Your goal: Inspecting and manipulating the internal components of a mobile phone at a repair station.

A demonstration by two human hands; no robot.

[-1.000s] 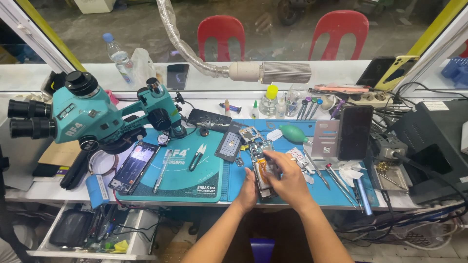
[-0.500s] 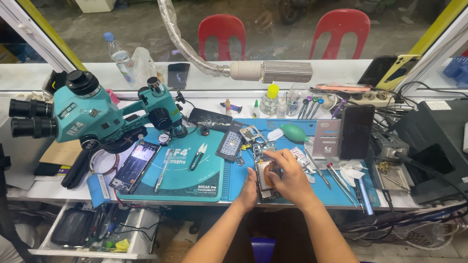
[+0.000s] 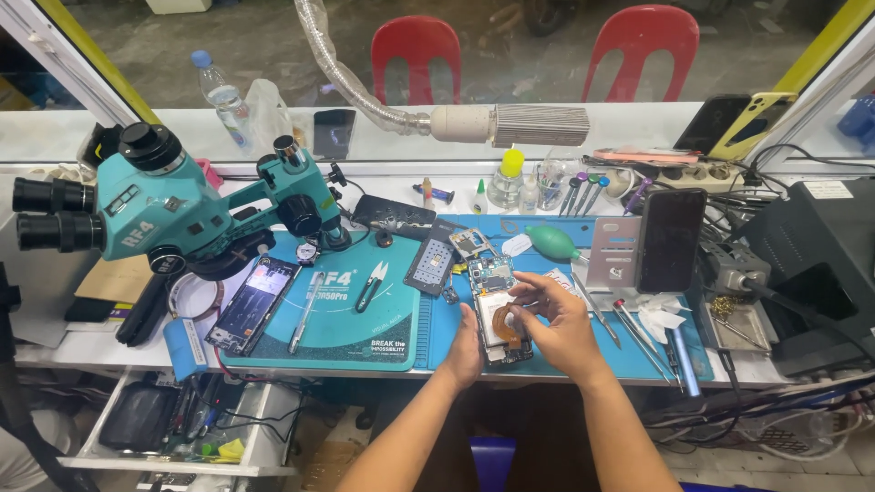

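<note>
Meanwhile, the left hand (image 3: pixel 466 344) is gripping the opened phone (image 3: pixel 498 310) by its edge, while the right hand (image 3: pixel 558 321) is arching over it, fingertips pinching at its middle.

Opened phone (image 3: pixel 497 305) on mat (image 3: pixel 629 355); microscope (image 3: pixel 173 205) left, tweezers (image 3: pixel 369 287) between.

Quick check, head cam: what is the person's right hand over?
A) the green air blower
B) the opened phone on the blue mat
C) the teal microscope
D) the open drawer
B: the right hand has its fingers on the opened phone lying on the blue mat, while the left hand steadies the phone's lower edge.
</note>
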